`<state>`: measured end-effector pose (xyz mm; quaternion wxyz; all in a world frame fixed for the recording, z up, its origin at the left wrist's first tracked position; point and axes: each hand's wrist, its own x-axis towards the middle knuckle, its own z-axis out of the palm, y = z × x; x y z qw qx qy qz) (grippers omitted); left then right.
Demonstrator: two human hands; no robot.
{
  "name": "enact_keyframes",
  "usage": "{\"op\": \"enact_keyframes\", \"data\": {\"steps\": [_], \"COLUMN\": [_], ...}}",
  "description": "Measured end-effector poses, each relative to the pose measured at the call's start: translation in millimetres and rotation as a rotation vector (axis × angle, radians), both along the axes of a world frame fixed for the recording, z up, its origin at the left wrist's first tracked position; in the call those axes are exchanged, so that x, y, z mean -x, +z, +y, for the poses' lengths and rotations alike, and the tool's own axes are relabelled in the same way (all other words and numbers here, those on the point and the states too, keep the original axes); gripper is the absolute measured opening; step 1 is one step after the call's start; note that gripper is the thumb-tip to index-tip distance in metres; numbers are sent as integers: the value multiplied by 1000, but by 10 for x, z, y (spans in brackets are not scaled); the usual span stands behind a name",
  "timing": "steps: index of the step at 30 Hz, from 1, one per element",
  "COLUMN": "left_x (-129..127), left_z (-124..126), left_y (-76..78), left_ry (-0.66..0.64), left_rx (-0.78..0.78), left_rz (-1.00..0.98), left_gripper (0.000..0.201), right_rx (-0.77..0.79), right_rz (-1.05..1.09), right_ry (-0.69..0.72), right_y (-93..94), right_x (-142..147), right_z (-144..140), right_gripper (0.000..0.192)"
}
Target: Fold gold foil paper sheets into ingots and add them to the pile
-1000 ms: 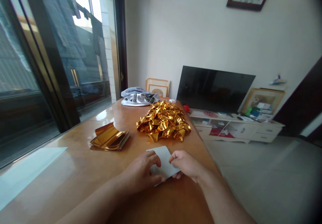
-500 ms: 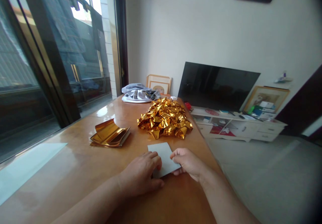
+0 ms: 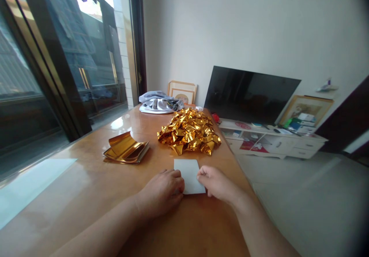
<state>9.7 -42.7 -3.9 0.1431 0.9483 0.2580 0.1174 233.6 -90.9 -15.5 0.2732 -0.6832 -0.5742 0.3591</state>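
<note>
A pale, white-backed sheet of paper (image 3: 188, 177) lies on the wooden table (image 3: 129, 189) between my hands. My left hand (image 3: 167, 189) is closed at its left edge, fingers curled over the side. On the right edge my right hand (image 3: 210, 181) pinches the sheet between thumb and fingers. The underside of the paper is hidden. Just beyond it rises a heap of folded gold foil pieces (image 3: 190, 132). To the left lies a stack of gold foil sheets (image 3: 126, 149), the top one curling up.
A bundle of grey cloth (image 3: 158, 105) sits at the table's far end, near leaning frames (image 3: 181, 91). A pale sheet (image 3: 31, 187) covers the left side of the table. Past the right edge stand a television (image 3: 250, 95) and a white cabinet (image 3: 276, 143).
The sheet has turned to lie squarer to me. My left hand has closed more on its left edge, while my right hand keeps its pinch. The view has tilted down slightly.
</note>
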Motion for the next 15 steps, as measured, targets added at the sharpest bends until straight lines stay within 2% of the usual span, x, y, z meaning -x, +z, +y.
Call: {"op": "enact_keyframes", "data": {"steps": [2,5,10,15], "left_x": [-2,-10,-19,-21], "left_z": [3,9,17,19], "left_y": [-4,-28,-57,-50], "left_ry": [-9,-15,-20,-3], "left_rx": [-6,-7,-13,-5], "left_rz": [3,3,-3,-24], "left_gripper": [4,6,6,8], "right_rx": [-170,-282,-271,-229], "right_rz": [-158,-266,-270,-301], "right_ry": [28,108,337,393], "right_y": [43,116,157,136], "right_x": [-35,-56,-13,-19], "right_z": [-24,-68,-159,-180], "right_gripper": [13,11,5,9]}}
